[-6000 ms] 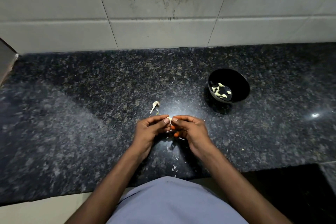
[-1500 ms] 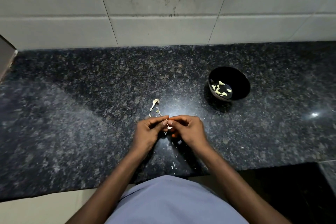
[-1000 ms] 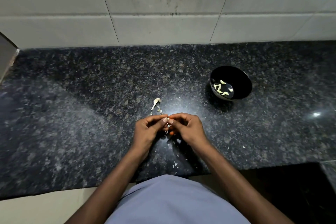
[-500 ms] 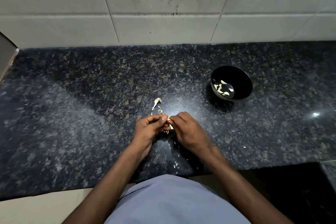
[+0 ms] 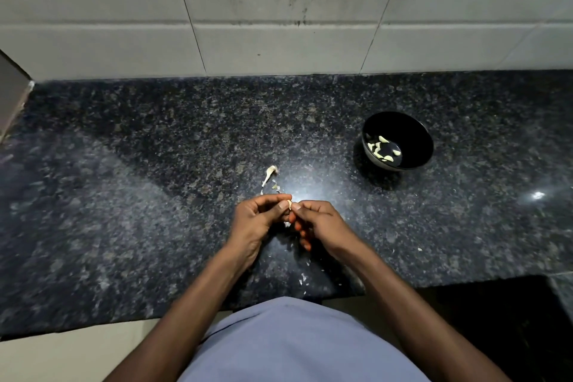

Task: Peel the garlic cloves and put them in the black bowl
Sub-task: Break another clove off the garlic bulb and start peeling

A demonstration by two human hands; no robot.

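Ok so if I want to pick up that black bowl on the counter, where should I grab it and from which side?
Probably grip the black bowl by its near rim, thumb outside, fingertips just inside, coming from above with the right hand. It stands upright and open to the right of both hands, nothing crowds it, and the peeled cloves lie low in the bottom.

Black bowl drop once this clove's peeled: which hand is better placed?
Right hand, probably. The round black bowl sits on its side of the counter, while the left hand would have to cross over. Both pinch the small pale garlic clove.
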